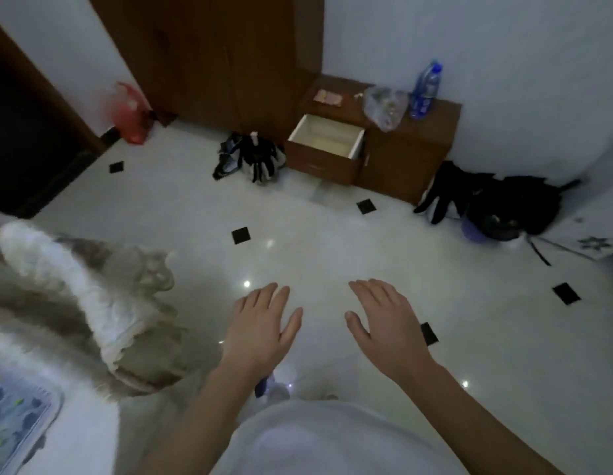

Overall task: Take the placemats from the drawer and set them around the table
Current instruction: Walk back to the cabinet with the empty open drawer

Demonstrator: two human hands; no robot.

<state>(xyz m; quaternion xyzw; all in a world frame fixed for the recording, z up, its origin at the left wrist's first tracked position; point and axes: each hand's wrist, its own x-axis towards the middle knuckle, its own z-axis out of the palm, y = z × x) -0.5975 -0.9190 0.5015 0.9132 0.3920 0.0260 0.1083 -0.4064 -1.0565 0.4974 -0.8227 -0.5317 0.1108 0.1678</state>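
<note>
1. Hands: left hand [263, 323] & right hand [384, 323] flat, fingers straight, apart, holding nothing, over floor [332, 241].
2. Drawer [318, 162] pulled out, well ahead; inside looks bare.
3. Patterned placemat [20, 416] at lower left, prob. on table.
4. Step, I'd judge: btwn trips or nearly done. Next: walk to drawer, check inside.

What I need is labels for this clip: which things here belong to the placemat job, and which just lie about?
Job: open drawer; left hand; right hand; patterned mat, possibly a placemat.
Lying about: water bottle; clear plastic bag; red bag; gloves; black bag.
</note>
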